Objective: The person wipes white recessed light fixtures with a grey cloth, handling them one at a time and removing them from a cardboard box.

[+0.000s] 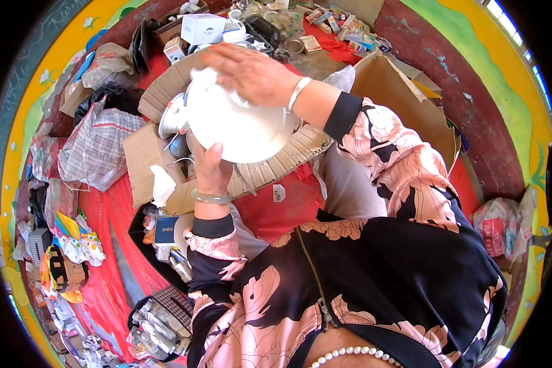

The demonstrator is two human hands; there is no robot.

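Observation:
A white round dish-like thing (236, 126) is tilted above an open cardboard box (288, 168). My left hand (210, 168) grips its lower left rim, thumb on the face. Across its upper part lies my right hand (248, 70), slightly blurred, pressing a crumpled white tissue (203, 80) against the surface. Just left of the dish, a smaller white round fitting (173, 116) rests in the box, with a thin cord below it. Another white tissue (162, 186) hangs by the box's left flap.
A second cardboard box (405, 104) stands to the right. Small boxes and clutter, including a white carton (203, 29), lie at the far side. A checked bag (98, 144) sits left. Nearer are a black bin (138, 230) and a basket of clear packages (159, 325).

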